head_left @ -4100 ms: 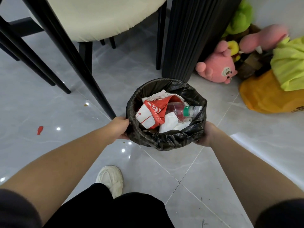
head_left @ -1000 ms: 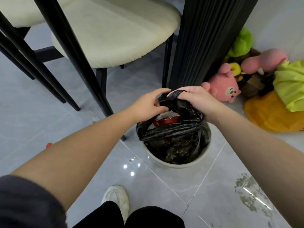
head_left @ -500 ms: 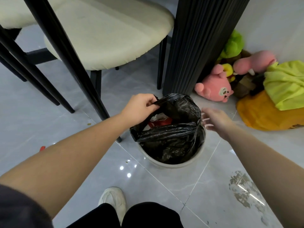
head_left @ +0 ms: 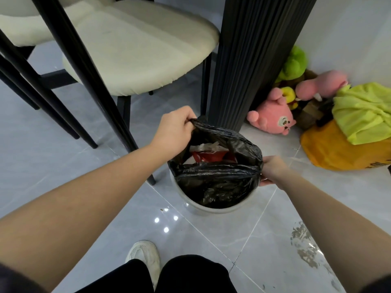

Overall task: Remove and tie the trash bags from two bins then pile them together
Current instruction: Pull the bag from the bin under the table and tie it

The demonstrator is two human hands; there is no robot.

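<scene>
Gathering the bag (head_left: pixel 222 178) mouth, pinched by left hand (head_left: pixel 175 127) at eleven o'clock and right hand (head_left: pixel 273 169) at three; next, probably knotting.

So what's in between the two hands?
The black trash bag is stretched between the left hand and the right hand, which both grip its rim. Its mouth gapes, showing red and white rubbish inside. The head view shows it.

Home w/ dining chair (head_left: pixel 137 49), plush toys (head_left: pixel 273 117)
</scene>
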